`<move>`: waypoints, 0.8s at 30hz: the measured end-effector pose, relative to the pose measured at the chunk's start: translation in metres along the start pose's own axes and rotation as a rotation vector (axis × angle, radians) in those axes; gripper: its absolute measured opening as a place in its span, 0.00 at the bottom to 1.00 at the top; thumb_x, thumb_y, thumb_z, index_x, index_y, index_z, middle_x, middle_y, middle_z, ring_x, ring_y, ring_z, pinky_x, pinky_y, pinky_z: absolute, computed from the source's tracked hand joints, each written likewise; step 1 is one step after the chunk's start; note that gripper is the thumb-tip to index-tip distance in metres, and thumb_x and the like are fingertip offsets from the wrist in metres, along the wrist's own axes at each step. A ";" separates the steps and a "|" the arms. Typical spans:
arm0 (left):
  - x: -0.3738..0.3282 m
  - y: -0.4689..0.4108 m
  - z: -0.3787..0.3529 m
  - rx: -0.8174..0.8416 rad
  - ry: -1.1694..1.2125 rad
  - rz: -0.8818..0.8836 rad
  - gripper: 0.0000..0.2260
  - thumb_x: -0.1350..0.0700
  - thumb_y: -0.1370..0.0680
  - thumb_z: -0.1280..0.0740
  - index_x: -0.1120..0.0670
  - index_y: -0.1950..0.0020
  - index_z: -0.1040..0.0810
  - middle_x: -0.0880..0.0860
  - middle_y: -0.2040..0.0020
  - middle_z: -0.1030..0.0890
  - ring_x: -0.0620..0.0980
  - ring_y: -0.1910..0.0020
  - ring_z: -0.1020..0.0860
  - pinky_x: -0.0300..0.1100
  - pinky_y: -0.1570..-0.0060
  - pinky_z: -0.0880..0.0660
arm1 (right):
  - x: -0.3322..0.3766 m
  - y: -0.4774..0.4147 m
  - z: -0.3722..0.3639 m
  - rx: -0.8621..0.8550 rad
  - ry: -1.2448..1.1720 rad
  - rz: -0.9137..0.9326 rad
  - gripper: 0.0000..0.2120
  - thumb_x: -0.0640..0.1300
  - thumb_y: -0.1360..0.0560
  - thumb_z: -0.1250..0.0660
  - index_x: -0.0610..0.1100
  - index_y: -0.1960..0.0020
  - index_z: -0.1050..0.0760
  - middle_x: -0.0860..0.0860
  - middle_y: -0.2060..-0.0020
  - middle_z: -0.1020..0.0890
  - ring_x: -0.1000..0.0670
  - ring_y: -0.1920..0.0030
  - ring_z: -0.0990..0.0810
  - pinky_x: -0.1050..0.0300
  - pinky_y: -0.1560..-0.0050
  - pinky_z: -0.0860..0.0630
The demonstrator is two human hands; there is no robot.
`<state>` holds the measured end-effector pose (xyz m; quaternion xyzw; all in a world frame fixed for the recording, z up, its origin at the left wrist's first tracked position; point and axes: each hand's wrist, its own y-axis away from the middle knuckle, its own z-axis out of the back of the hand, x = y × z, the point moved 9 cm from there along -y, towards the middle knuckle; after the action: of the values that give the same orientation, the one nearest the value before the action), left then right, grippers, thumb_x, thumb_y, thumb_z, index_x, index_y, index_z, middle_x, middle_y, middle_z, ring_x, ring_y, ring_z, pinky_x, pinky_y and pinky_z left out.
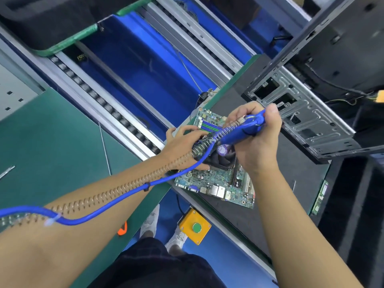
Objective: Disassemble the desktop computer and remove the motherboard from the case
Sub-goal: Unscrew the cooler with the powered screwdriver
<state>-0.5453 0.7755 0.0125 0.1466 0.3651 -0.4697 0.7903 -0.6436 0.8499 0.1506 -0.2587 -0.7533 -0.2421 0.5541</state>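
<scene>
While the motherboard (218, 181) is lying on the worktop (245, 221) beside the case (307, 113), the left hand (182, 144) is pressing it with spread fingers and the right hand (259, 146) is gripping a screwdriver (245, 129), and this stiff, fragile board is probably asking for edge holds.

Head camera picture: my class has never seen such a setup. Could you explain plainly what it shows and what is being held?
One camera, worn on a person's head, looks down at their arms. No machine works here: each grip is a bare hand. The right grip is curled round a blue electric screwdriver, whose blue cable trails across the left arm. The left grip rests on a green motherboard, which lies on a black mat on the bench. The opened computer case stands beside it, at the upper right.
</scene>
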 end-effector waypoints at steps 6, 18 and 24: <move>0.001 0.001 -0.015 0.194 0.000 0.046 0.56 0.23 0.46 0.28 0.36 0.23 0.47 0.44 0.28 0.37 0.45 0.24 0.44 0.59 0.27 0.50 | 0.012 -0.003 0.006 0.009 0.187 -0.031 0.21 0.69 0.31 0.33 0.51 0.63 0.23 0.41 0.67 0.31 0.45 0.67 0.30 0.54 0.63 0.34; -0.035 0.042 0.056 -0.074 0.485 0.147 0.11 0.45 0.26 0.31 0.38 0.45 0.26 0.41 0.57 0.22 0.38 0.60 0.25 0.38 0.60 0.30 | -0.001 0.027 -0.056 0.502 0.804 -0.203 0.15 0.47 0.23 0.31 0.51 0.45 0.37 0.46 0.54 0.20 0.46 0.58 0.23 0.47 0.52 0.25; 0.038 0.105 0.088 -0.294 0.805 0.635 0.12 0.66 0.20 0.40 0.52 0.52 0.21 0.48 0.63 0.17 0.47 0.61 0.21 0.39 0.61 0.27 | -0.055 0.033 -0.135 0.567 0.793 -0.229 0.15 0.46 0.26 0.27 0.46 0.42 0.27 0.52 0.48 0.20 0.56 0.55 0.22 0.65 0.51 0.26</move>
<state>-0.4061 0.7550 0.0341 0.3063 0.6392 -0.0577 0.7031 -0.5122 0.7795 0.1370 0.0982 -0.5445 -0.1666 0.8161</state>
